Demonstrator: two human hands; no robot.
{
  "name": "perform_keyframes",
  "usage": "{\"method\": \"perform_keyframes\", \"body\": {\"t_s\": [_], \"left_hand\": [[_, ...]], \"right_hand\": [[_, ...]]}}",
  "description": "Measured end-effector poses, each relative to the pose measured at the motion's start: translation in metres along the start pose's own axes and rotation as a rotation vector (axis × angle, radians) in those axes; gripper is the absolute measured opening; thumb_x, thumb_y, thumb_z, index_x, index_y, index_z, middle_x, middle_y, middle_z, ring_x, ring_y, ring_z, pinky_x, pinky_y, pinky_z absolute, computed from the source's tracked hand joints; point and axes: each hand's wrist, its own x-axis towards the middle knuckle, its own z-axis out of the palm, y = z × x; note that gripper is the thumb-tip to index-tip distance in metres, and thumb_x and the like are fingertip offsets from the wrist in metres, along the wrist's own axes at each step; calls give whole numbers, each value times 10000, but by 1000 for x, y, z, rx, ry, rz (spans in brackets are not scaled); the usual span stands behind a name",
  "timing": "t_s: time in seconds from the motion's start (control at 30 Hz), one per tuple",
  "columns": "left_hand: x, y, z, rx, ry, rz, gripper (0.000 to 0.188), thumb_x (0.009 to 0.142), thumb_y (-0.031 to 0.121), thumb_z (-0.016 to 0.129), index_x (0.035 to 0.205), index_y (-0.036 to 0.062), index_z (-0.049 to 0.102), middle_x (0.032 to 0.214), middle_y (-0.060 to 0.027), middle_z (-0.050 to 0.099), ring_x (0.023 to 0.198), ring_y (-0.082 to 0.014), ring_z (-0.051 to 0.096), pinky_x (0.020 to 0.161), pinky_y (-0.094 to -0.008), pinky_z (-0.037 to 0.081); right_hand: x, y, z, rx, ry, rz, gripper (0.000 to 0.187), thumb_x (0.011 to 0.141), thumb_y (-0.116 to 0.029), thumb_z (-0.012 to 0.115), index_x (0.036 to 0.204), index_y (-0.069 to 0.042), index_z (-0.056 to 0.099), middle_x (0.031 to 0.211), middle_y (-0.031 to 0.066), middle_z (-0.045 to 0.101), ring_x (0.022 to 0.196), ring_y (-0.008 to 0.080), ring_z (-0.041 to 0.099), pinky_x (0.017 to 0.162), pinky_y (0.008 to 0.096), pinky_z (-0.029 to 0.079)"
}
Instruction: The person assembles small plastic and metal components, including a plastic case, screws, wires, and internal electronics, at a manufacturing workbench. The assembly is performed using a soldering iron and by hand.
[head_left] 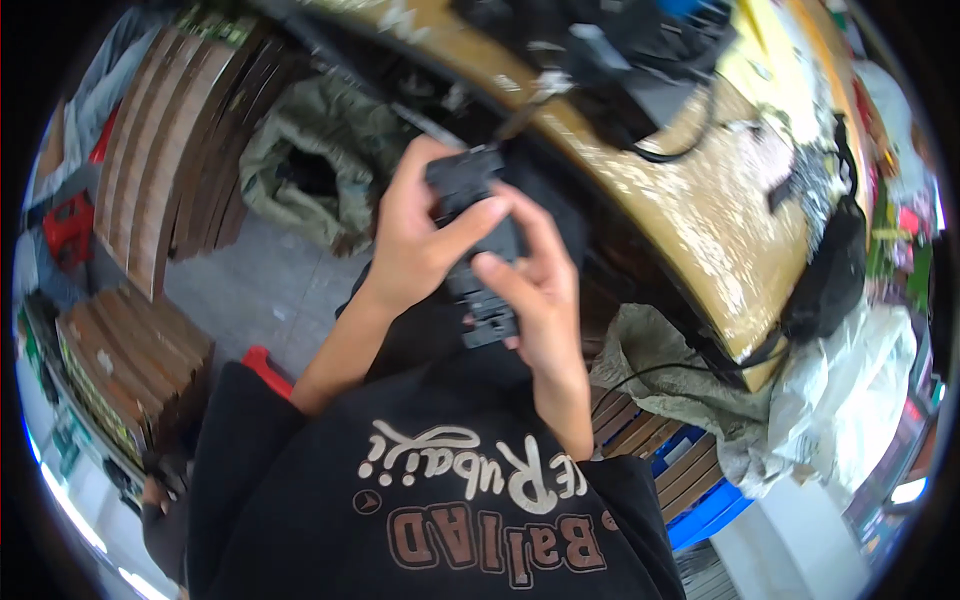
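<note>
A long black piece [464,180], seemingly plastic with blocky ends, is held up in front of my black shirt. My left hand [411,245] grips its upper part, thumb lying across the face. Lower down, my right hand [545,290] has its thumb on the piece and its fingers behind and along the far side. Motion blur and my thumbs hide part of its middle, so I cannot make out exactly what kind of part it is. Both hands are apart from the table.
A table [640,170] covered in shiny tape runs along the right, bearing black items and a cable. An opened woven sack [310,160] and stacked cardboard [165,130] stand left. Pale sacks [840,390] and a blue crate [705,515] sit lower right.
</note>
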Motion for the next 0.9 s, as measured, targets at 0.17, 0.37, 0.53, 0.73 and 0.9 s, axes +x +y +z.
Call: {"method": "perform_keyframes", "body": {"t_s": [0.17,0.37,0.53,0.73,0.9], "left_hand": [[-23,-37,1,16,34,-145,268,786,62,595,999,29,436,870,-21,498,776,-66,477,691,-195,399],[-21,-58,33,-134,-293,-480,365,832,132,534,1161,29,414,1084,-52,492,1001,-128,464,865,-248,357],[-13,-89,68,-83,-517,-644,414,867,174,485,1216,-22,377,1154,-137,478,994,-189,501,854,-308,412],[-17,-115,86,214,-664,-734,273,868,147,476,1095,-5,472,1053,-112,546,896,-135,518,825,-255,402],[-11,-125,92,305,-667,-734,231,865,126,469,1063,13,503,977,-90,575,812,-105,529,764,-226,419]], "right_hand": [[-9,24,-21,6,-45,46,467,801,-81,548,1241,-119,395,643,-19,507,411,12,397,327,167,261],[-32,60,-77,-194,194,-296,471,814,-105,534,1258,-124,377,748,50,573,488,103,503,425,235,390],[-55,96,-131,-715,907,-494,470,802,-153,549,1248,-139,401,920,202,592,719,364,589,618,400,477],[-123,151,-222,-1038,1673,-480,395,798,-112,556,1163,15,474,1001,177,578,903,317,533,806,379,398],[-169,157,-272,-839,2000,-574,481,838,-44,515,1266,40,314,1226,189,424,1055,289,462,923,353,342]]}}
